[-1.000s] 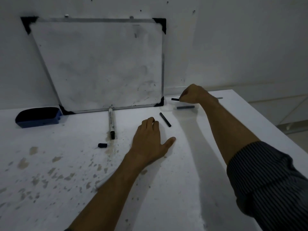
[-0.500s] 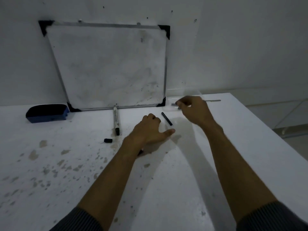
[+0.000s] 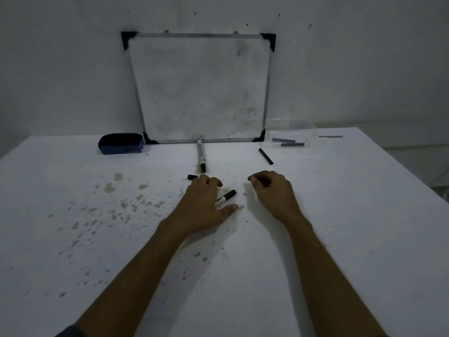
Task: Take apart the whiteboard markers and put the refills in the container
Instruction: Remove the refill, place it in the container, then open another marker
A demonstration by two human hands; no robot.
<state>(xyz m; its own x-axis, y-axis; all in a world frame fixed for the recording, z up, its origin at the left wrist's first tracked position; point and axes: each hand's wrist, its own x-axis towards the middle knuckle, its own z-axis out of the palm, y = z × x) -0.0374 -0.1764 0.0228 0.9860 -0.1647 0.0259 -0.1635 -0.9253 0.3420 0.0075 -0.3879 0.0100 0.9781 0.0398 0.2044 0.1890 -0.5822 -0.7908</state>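
My left hand (image 3: 206, 203) lies palm down on the white table, over a whiteboard marker (image 3: 226, 197) whose black end sticks out between fingers and thumb. My right hand (image 3: 273, 193) hovers just right of it, fingers curled and holding nothing that I can see. A second marker (image 3: 201, 155) lies in front of the whiteboard, a small black cap (image 3: 192, 176) near its tip. A clear container (image 3: 307, 136) at the back right holds two dark refills (image 3: 289, 142). Another black refill (image 3: 265, 156) lies on the table before it.
A whiteboard (image 3: 199, 88) leans against the wall at the back. A blue eraser (image 3: 120, 143) sits to its left. A thin grey strip (image 3: 330, 136) lies right of the container. The table (image 3: 340, 239) is stained with spots on the left; its right edge runs diagonally.
My right hand has come back from the container at the back right to beside my left hand. The left hand shifted slightly, and the marker under it now shows.
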